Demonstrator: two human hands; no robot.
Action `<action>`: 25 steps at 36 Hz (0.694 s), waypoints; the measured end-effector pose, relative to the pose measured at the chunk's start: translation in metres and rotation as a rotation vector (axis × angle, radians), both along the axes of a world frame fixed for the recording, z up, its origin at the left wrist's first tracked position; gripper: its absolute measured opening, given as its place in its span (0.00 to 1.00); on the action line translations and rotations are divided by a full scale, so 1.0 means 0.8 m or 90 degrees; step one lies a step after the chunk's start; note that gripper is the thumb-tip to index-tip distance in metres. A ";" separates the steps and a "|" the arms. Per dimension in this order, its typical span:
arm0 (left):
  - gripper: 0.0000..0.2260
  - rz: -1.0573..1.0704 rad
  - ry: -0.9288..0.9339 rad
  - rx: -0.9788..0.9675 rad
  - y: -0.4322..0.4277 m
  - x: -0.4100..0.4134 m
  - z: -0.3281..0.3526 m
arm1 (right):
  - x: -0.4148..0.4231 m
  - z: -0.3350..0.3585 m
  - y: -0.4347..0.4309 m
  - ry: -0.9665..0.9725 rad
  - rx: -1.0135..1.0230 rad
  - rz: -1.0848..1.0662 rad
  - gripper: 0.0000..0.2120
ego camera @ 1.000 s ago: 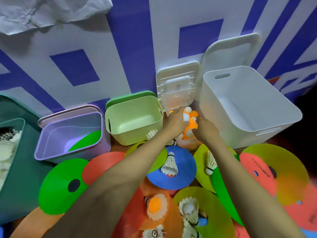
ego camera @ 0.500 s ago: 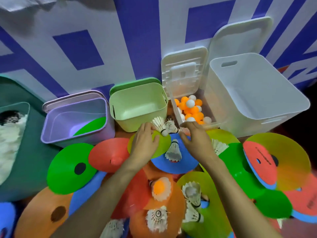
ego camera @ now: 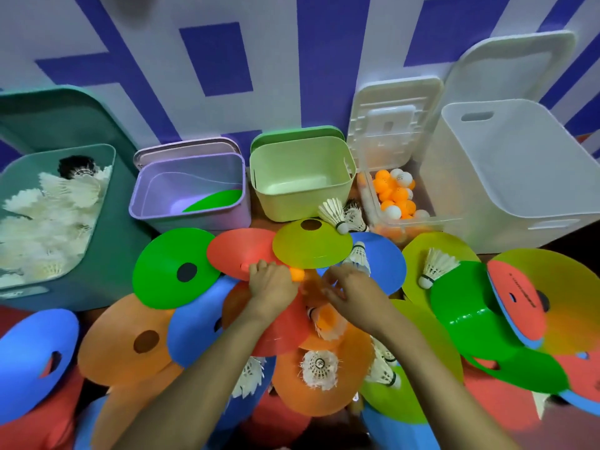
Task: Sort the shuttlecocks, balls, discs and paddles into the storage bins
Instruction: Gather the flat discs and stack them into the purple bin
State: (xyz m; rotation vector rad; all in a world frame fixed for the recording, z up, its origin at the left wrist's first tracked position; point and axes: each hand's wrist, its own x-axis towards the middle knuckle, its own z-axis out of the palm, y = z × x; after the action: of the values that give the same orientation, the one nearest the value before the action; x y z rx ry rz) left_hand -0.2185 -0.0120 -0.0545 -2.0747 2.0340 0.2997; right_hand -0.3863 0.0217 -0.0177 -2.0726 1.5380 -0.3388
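Both my hands reach for small orange plastic balls (ego camera: 297, 273) among the overlapping flat coloured discs.

My left hand (ego camera: 271, 284) pinches one light, slippery, easily dented ball; my right hand (ego camera: 349, 292) hovers, fingers curled, grip unclear. Clear ball bin (ego camera: 418, 222) sits behind.

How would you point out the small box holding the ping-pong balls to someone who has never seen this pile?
Find the big white bin at the back right, against the blue and white wall. Just left of it sits a small clear box full of orange and white balls, its white lid propped up behind it. It is the only see-through container; the green bin on its other side looks empty.
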 end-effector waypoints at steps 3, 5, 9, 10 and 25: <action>0.19 0.025 0.001 -0.029 -0.003 -0.009 -0.001 | -0.005 -0.004 0.009 0.021 -0.002 -0.006 0.10; 0.17 0.019 0.001 -0.053 -0.002 -0.013 -0.001 | -0.009 -0.006 0.013 0.025 -0.003 -0.010 0.10; 0.13 0.008 0.033 -0.079 0.007 -0.015 -0.001 | -0.015 -0.009 0.021 0.026 0.004 -0.014 0.10; 0.12 0.008 0.045 -0.073 0.010 -0.015 -0.001 | -0.015 -0.010 0.022 0.027 0.006 -0.015 0.11; 0.30 -0.009 -0.046 0.060 0.007 -0.036 -0.006 | -0.011 -0.012 0.023 0.031 0.016 0.004 0.11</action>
State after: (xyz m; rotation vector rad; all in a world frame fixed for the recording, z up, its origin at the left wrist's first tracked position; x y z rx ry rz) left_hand -0.2474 -0.0065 -0.0594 -1.9849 1.9531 0.3070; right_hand -0.3948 0.0398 -0.0275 -2.0811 1.5553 -0.2670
